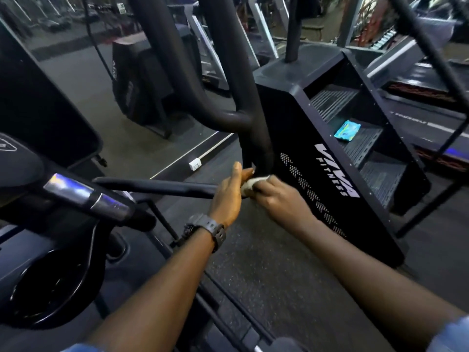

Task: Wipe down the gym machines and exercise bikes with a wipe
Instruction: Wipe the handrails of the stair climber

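Observation:
A crumpled white wipe (250, 184) is pinched between both hands at the end of a black horizontal handrail (157, 186) of the machine on my left. My left hand (228, 196), with a dark watch on its wrist, curls over the rail's end and touches the wipe. My right hand (280, 199) is closed on the wipe from the right. Just behind them stands a thick black upright post (243, 102). A black stair-climber (327, 158) with white lettering on its side stands to the right.
A teal wipe packet (347, 130) lies on a step of the stair-climber. The left machine's console and a round cup holder (53, 283) fill the lower left. Treadmills (431, 80) stand behind at the right. Speckled rubber floor (274, 275) runs between the machines.

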Available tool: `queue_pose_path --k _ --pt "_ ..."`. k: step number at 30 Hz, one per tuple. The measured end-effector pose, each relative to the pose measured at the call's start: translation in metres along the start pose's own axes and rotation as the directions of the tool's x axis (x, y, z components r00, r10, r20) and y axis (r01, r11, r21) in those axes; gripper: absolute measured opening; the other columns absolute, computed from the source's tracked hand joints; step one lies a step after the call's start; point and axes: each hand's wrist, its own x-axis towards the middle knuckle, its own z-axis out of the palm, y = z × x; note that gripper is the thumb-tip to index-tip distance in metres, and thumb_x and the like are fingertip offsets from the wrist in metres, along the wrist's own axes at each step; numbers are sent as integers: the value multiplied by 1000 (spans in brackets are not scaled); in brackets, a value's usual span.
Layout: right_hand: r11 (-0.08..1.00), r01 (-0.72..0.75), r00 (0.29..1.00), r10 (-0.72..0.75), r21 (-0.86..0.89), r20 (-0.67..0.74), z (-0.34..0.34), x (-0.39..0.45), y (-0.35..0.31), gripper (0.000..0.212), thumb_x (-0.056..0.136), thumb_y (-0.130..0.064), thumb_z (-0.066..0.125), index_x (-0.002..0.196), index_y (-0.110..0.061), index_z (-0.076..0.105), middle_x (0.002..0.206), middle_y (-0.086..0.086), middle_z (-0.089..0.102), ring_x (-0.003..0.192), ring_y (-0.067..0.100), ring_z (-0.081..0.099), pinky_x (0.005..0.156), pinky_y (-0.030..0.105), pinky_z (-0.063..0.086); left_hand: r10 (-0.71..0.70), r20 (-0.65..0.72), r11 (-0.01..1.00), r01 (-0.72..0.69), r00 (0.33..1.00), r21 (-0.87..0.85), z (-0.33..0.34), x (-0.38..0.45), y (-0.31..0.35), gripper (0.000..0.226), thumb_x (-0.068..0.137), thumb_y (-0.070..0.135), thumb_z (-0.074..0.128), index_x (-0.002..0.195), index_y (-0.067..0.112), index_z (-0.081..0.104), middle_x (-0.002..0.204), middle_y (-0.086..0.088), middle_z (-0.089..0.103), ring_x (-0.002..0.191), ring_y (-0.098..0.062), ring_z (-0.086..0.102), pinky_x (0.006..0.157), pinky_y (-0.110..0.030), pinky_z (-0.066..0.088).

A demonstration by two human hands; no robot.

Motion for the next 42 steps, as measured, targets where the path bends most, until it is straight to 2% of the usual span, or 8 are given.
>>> queue_pose_path --k 7,11,18,22,29,33,36,42 --pt "930 4 992 -50 -367 -116 -46 53 11 21 95 -20 57 112 -22 69 102 -4 66 86 26 54 70 40 40 189 74 828 -200 979 523 -23 -8 -17 65 102 47 10 140 16 54 152 -7 46 150 -14 20 125 -38 0" --pt "828 356 934 -293 -434 205 -28 43 -2 24 92 -17 50 101 -15 72 91 2 67 102 28 59 90 41 35 199 115 626 -216 973 749 -36 -10 -27 52 101 40 18 137 25 52 143 -2 56 151 -21 20 124 -48 1" --pt "756 367 895 -128 -542 427 -24 61 -10 41 91 -8 31 100 -3 71 90 14 72 106 33 63 122 49 9 199 119 462 -200 973 864 -50 -19 -28 47 98 20 42 144 32 40 155 12 40 152 -23 18 122 -54 -5" --pt "948 159 880 -10 -274 474 31 46 -55 46 85 -13 36 117 -1 67 99 11 72 91 24 70 104 37 46 203 24 437 -113 979 892 -57 -21 -35 56 96 20 42 151 24 30 158 9 34 150 -16 22 123 -51 -1" --pt "952 150 932 -46 -266 360 -3 58 -23 37 84 -12 32 82 -10 69 69 7 67 66 24 67 91 36 51 184 -37 381 -37 982 924 -71 -19 -46 61 100 25 39 156 14 19 165 -7 15 153 -21 10 125 -42 1" --pt "990 -110 815 142 -90 562 26 75 -50 41 98 -13 39 138 -16 49 123 4 63 106 30 63 83 36 50 177 -67 454 -21 982 891 -71 -20 -56 70 95 17 46 157 13 13 165 -10 8 153 -24 3 125 -37 -1" --pt "980 -196 806 149 22 572 48 94 -69 54 95 -9 45 146 -25 35 135 1 56 113 29 60 83 40 52 196 -84 502 -26 977 865 -74 -21 -59 75 92 11 48 156 8 10 166 -7 8 153 -19 3 125 -34 -1" --pt "937 22 852 165 -348 497 2 69 -45 21 96 -26 52 113 -24 64 97 -4 69 89 19 67 56 28 42 200 -108 484 -3 974 875 -79 -18 -58 71 93 17 52 155 12 18 165 -10 9 153 -24 4 125 -40 4"
